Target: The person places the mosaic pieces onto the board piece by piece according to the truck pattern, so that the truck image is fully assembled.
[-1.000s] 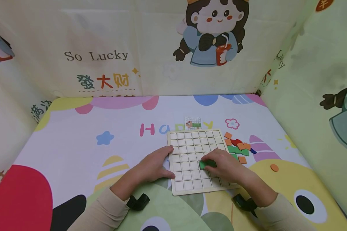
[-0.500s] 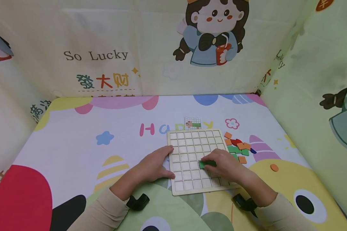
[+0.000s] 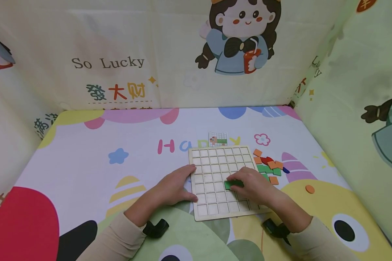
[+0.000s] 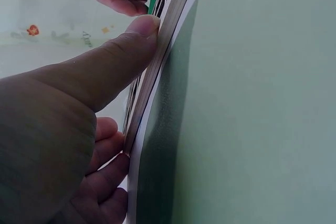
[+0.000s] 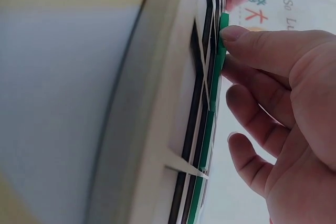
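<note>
A pale square grid board lies on the table. My left hand rests against its left edge, thumb and fingers spread apart; in the left wrist view the thumb presses the board's rim. Over the right-middle cells, my right hand pinches a flat green tile between thumb and fingers. The right wrist view shows this green tile tilted slightly up at the board's surface. More green lies in line below it, along the grid. The hand hides part of the board in the head view.
Loose orange, green, red and blue pieces lie right of the board. A small orange disc sits farther right. Behind the board is a small picture card with a grid pattern.
My right hand has shifted very slightly away from me with the green tile. The left hand and the board stay still.
</note>
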{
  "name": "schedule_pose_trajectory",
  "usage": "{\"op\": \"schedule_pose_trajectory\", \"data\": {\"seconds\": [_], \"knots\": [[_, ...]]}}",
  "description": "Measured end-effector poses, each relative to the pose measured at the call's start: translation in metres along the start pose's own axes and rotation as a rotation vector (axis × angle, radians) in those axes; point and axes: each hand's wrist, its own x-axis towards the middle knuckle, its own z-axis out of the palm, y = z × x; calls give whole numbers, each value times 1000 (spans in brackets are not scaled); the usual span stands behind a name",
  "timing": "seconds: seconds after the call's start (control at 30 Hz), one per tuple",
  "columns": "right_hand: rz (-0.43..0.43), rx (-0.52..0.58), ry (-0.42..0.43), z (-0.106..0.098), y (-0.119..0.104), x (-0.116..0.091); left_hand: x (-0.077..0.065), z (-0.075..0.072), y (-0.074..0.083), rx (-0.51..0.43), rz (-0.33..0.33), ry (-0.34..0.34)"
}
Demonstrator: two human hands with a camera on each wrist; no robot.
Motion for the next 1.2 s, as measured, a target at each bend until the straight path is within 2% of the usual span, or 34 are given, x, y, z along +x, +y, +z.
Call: {"op": "schedule_pose_trajectory", "data": {"seconds": [0.6,1.2], "knots": [[57,20,-5,-1,-1,-1,0,0,0,-3,-6,-2],[237,83,53,-25,19,-23,0,1,0,-5,-3,4]]}}
